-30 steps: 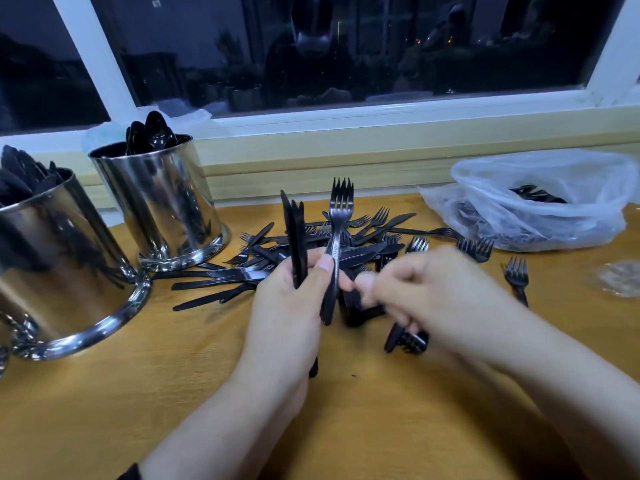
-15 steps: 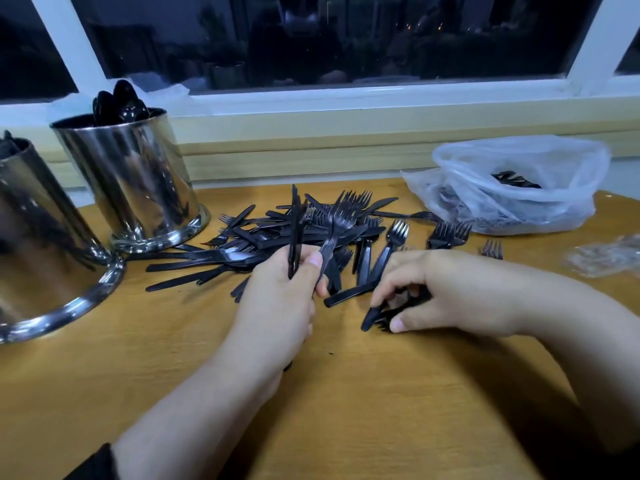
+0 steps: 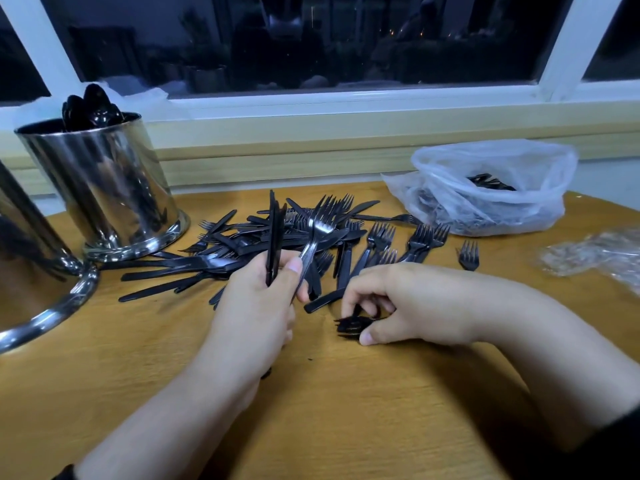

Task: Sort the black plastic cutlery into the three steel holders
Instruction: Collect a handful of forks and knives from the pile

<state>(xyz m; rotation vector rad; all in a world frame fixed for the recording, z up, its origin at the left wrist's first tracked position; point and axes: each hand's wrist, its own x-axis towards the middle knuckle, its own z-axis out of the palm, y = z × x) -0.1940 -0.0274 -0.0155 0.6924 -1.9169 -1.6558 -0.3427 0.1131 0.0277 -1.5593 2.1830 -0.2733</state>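
Two bundles occupy us: our left hand (image 3: 256, 306) grips knives (image 3: 273, 237) and a fork (image 3: 320, 233) upright; our right hand (image 3: 408, 303) pinches forks (image 3: 349, 325) below the pile (image 3: 311, 237), holders (image 3: 100, 188) at ten o'clock.

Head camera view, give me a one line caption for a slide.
Left hand grips knives and a fork while right hand gathers forks from the table's pile.

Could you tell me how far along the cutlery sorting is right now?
Partly done. The back steel holder already stands full of spoons. The left hand grips a few knives plus a fork; the right hand holds forks. A loose pile of knives and forks remains on the table, and more sit in the plastic bag.
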